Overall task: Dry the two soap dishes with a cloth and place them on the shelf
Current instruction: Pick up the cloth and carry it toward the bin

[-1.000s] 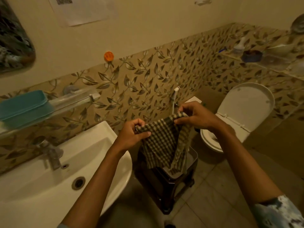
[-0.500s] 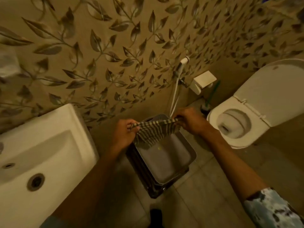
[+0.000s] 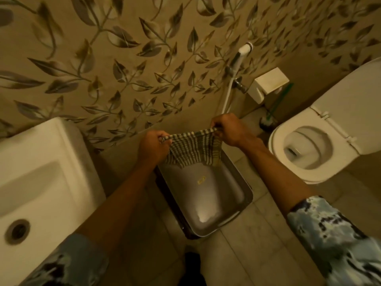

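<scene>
The checked cloth [image 3: 193,148] is held in the air between the two hands, low in front of the person and just above the far end of a grey rectangular tray [image 3: 216,203]. Its upper edge is pulled into a tight line from hand to hand. The rest hangs down in a loose fold, and its lower edge lies over the far rim of the tray; I cannot tell if it touches it.

The left hand [image 3: 153,146] grips the left corner of the cloth, its fingers [image 3: 162,137] curled tightly around the fabric. The right hand [image 3: 228,131] grips the right corner a little higher, also with the fingers [image 3: 216,125] closed on the cloth. Both forearms are bare, and a sleeve [image 3: 340,238] with a blue and white pattern covers each upper arm.

The tray sits on a dark stool [image 3: 177,219], of which only an edge shows. It stands on the tiled floor [image 3: 257,244] between a white washbasin [image 3: 68,145] on the left and a white toilet [image 3: 276,145] on the right. The toilet lid [image 3: 350,104] is raised.

Behind is a wall [image 3: 123,69] with a leaf pattern. A white hand sprayer [image 3: 244,49] with its hose hangs on it, with a white box [image 3: 268,83] just to its right. A brush with a green handle [image 3: 276,108] stands in the corner near the toilet.
</scene>
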